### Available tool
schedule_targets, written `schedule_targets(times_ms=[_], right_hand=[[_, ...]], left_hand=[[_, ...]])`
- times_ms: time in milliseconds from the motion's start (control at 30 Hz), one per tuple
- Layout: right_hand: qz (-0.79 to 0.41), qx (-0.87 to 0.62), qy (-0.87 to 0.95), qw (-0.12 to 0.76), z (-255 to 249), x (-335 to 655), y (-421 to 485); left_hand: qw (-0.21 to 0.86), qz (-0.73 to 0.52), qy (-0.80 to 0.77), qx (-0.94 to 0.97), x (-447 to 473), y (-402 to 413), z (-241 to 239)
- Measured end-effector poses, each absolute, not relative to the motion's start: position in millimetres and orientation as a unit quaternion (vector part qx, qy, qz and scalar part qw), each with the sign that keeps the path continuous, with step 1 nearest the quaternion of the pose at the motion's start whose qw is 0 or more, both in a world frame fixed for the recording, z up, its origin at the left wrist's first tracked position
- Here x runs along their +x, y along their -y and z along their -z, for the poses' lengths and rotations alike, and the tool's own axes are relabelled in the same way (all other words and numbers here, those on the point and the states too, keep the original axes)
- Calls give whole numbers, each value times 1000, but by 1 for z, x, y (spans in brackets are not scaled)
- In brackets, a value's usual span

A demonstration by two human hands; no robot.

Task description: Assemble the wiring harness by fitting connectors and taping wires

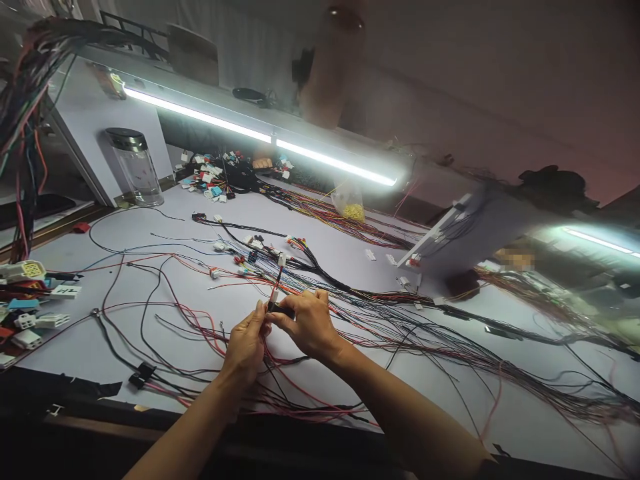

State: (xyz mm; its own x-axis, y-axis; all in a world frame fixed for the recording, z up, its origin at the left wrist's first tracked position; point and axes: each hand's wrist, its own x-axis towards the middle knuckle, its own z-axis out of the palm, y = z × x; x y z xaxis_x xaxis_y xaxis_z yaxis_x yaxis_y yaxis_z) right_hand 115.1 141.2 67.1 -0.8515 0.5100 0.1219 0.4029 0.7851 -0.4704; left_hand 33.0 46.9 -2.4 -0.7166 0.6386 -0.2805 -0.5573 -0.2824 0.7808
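Both my hands meet over the white table (350, 253) near its front edge. My left hand (246, 347) pinches the left end of a small black connector (279, 309). My right hand (309, 323) is closed round the connector's right side. Red and black wires (277, 283) rise from the connector toward a small white plug further back. A long bundle of black and red wires (400, 307) runs from the middle of the table to the right.
Loose wires loop across the table's left half. White and coloured connectors (30, 300) lie at the left edge, and more are piled (210, 177) at the back under a bright strip light (260, 137). A clear jar (134, 167) stands back left. A grey panel (470, 230) leans at right.
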Motion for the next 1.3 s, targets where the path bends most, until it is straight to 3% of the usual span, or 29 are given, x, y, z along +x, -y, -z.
schedule_targets(times_ms=[600, 1300], right_hand=[[-237, -266, 928, 108, -62, 117, -137], [-281, -241, 918, 142, -56, 139, -145]], left_hand=[[356, -766, -524, 110, 32, -44, 19], [355, -799, -486, -1, 26, -45, 5]])
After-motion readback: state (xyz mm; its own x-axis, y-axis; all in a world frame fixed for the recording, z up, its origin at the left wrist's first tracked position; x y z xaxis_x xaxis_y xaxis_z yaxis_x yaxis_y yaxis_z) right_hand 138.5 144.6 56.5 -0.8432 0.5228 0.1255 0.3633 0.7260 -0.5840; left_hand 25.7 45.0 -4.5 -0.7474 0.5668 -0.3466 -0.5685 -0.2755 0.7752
